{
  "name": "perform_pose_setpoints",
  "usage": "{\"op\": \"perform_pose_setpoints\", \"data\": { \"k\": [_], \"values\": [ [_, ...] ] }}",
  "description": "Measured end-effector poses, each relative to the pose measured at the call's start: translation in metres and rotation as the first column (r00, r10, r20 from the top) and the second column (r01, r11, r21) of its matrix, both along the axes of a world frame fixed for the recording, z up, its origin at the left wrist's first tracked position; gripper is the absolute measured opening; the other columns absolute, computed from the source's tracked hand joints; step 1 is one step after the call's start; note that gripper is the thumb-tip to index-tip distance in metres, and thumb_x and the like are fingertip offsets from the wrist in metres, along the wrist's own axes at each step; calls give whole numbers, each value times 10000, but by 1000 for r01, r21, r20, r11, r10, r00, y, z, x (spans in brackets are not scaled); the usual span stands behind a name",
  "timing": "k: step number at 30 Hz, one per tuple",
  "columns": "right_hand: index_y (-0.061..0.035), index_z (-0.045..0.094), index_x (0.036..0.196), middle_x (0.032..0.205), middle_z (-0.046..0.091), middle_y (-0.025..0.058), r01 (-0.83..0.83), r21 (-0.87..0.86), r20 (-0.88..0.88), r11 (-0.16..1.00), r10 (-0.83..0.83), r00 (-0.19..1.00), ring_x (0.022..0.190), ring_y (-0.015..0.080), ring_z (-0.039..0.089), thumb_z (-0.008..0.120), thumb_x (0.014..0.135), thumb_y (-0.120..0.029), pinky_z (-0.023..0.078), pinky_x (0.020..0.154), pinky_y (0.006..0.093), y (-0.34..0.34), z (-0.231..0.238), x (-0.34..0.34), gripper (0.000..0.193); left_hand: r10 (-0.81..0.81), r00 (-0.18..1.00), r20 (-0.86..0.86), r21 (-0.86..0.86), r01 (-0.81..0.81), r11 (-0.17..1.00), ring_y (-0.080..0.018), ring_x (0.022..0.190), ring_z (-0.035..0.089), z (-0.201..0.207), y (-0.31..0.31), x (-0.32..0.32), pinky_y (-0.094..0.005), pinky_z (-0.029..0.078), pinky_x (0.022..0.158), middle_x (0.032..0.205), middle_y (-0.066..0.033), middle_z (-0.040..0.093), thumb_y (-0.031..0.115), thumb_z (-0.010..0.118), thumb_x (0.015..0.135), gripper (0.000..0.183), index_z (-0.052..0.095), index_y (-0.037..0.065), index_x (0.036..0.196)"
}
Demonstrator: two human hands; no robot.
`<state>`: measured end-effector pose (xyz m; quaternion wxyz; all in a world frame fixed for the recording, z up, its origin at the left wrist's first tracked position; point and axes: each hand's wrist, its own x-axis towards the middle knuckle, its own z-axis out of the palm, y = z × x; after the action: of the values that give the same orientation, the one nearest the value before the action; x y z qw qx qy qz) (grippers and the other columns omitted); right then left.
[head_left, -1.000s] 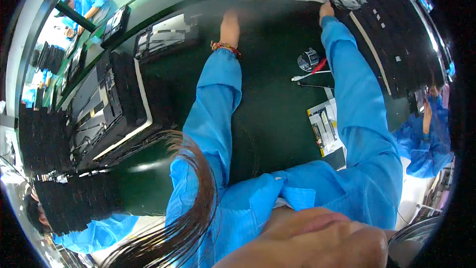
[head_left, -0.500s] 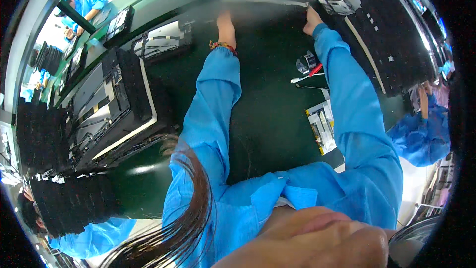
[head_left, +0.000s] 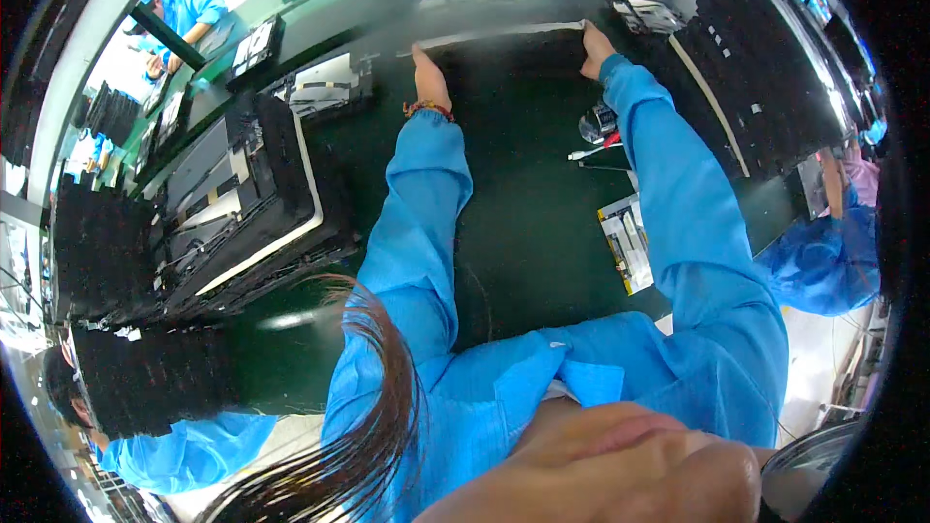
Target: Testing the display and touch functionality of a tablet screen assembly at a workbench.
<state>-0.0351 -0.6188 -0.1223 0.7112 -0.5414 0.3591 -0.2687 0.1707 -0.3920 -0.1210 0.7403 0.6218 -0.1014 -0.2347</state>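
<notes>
A wide, thin dark panel with a pale edge [head_left: 513, 33] spans between my two hands at the far part of the dark green table [head_left: 518, 232]. My left hand [head_left: 431, 82], with a beaded bracelet at its wrist, is closed on the panel's left end. At the right end my right hand [head_left: 597, 51] is closed on its corner. The fingertips of both hands are partly hidden, and the panel's underside blends into the dark table.
Stacks of black panels stand at the left [head_left: 281, 194] and right [head_left: 775, 87]. By my right forearm lie a small dark-and-clear object [head_left: 598, 123], a white cable end [head_left: 581, 154] and a flat battery-like pack [head_left: 625, 244]. Co-workers in blue sit nearby. Device parts [head_left: 325, 82] lie at the far left.
Both hands have come nearer to me and slightly left with the panel. Its pale edge now looks sharper and tilts a little, right end higher in the picture.
</notes>
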Motion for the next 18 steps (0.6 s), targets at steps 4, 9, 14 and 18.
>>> {"op": "perform_pose_setpoints", "data": {
  "k": [4, 9, 14, 18],
  "values": [
    [-58, 323, 1369, 1387, 395, 116, 59, 195, 139, 979, -87, 986, 1215, 241, 429, 343, 949, -335, 317, 1017, 416, -31, 8, -25, 503, -72, 995, -73, -128, 62, 990, -254, 1131, 459, 23, -4, -22, -356, 326, 965, 1260, -113, 510, 580, 315, 899, 691, 493, 24, 1268],
    [-53, 510, 1208, 1241, 545, 124, 38, 244, 244, 969, -99, 965, 1129, 283, 521, 287, 970, -414, 359, 1003, 489, 31, 97, -55, 487, -105, 993, 48, -293, 115, 949, -228, 1108, 490, 78, 23, -61, -330, 351, 956, 1256, -97, 516, 529, 322, 929, 632, 481, 22, 1273],
    [-49, 550, 1174, 1147, 604, 114, 88, 175, 285, 981, -136, 949, 1031, 258, 587, 315, 972, -321, 450, 929, 431, 107, 166, -95, 412, -156, 979, 132, -446, 199, 873, -211, 1082, 465, 124, 60, -99, -317, 322, 954, 1217, -67, 524, 502, 283, 957, 605, 482, 6, 1241],
    [-51, 523, 1198, 1184, 579, 112, 52, 67, 319, 996, -71, 945, 1053, 271, 572, 310, 979, -338, 443, 941, 431, 133, 175, -132, 419, -172, 983, 62, -389, 182, 903, -206, 1075, 519, 153, 119, -149, -320, 366, 960, 1234, -68, 537, 420, 291, 982, 516, 489, 29, 1254]
  ]
}}
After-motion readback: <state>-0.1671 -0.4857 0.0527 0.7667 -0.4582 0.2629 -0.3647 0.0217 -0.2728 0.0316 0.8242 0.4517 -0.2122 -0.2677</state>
